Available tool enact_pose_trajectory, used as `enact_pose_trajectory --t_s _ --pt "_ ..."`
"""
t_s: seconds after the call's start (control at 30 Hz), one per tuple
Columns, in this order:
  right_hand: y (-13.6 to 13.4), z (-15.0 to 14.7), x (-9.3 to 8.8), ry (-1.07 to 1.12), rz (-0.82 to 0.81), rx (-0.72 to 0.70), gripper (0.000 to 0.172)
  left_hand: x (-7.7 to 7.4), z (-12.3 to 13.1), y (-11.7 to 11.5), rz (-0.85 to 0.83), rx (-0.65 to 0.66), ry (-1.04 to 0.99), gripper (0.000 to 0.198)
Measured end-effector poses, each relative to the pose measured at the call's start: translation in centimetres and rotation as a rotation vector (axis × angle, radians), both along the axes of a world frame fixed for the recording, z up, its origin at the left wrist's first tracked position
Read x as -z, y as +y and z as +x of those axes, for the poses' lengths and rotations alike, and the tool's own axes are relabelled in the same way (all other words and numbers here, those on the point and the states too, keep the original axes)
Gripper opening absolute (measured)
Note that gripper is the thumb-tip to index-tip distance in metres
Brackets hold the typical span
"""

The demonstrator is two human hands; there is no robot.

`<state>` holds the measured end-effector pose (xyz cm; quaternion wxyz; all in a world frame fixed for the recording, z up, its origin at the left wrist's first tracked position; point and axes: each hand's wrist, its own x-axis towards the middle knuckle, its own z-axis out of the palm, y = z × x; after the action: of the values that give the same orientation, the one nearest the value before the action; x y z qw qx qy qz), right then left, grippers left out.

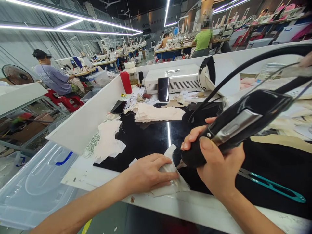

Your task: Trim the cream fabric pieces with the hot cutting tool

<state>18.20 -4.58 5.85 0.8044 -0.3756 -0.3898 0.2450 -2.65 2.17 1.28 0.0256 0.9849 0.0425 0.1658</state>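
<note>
My right hand [220, 162] is wrapped round a black corded hand-held tool [234, 120] with a silver side lever. The narrow metal tip [180, 165] points down at the edge of a pale fabric piece [183, 185]; whether it touches I cannot tell. My left hand [151, 172] lies on that fabric with fingers spread, pressing it against the table's front edge. Teal-handled scissors or snips [278, 189] lie right of my right hand, partly hidden. Beyond my hands, a stack of cream fabric pieces [158, 113] rests on the black work surface [146, 139].
More cut pieces [108, 139] and pale green cord [92, 144] lie at the left. A phone [163, 89] leans on a vented white box [180, 78]. The tool's thick cable [240, 66] arches at the right. A clear plastic lid [44, 182] is at lower left.
</note>
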Motion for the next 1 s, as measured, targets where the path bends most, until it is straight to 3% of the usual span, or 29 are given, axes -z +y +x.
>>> enact_pose_trajectory --t_s 0.37,0.67,0.87,1.0 --pt "0.9 0.3 0.2 -0.009 0.02 0.017 0.045 0.7 0.6 -0.1 -0.019 0.006 -0.083 0.027" --pt "0.5 0.5 0.0 -0.021 0.023 -0.012 0.044 0.4 1.1 -4.4 -0.039 -0.188 -0.117 0.036" --pt "0.5 0.4 0.5 -0.002 0.012 -0.032 0.048 -1.0 1.3 -1.7 -0.072 -0.123 -0.102 0.018" --pt "0.6 0.3 0.5 -0.004 0.03 -0.053 0.049 -0.7 2.1 1.0 -0.189 0.007 -0.043 0.025"
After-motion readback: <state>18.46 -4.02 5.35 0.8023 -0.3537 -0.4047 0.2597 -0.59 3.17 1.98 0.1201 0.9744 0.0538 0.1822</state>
